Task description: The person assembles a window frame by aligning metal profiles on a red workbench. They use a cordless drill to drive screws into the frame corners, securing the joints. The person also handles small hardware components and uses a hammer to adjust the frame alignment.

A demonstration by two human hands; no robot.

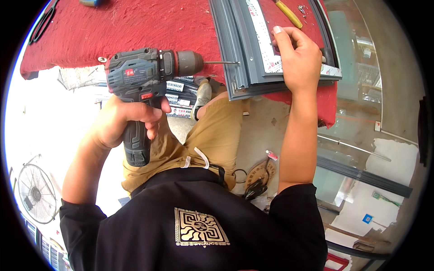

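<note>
Gripping a grey cordless drill (144,77) by its handle, the left hand (118,124) is wrapped tight around it, and the bit points right at the corner of a grey window frame (244,54). The right hand (296,56) lies flat-ish on that frame with fingers curled over its inner edge, pressing it onto the red-covered table (131,22). A long white protective strip with small print (264,38) runs along the frame's inner rail, turning the corner under the right hand. A yellow-handled tool (288,13) lies on the red cloth inside the frame. Down on the floor near the feet: black-and-white labelled packs (178,97), a small blue square sticker (367,218), and a standing fan (35,193) off to the left.
</note>
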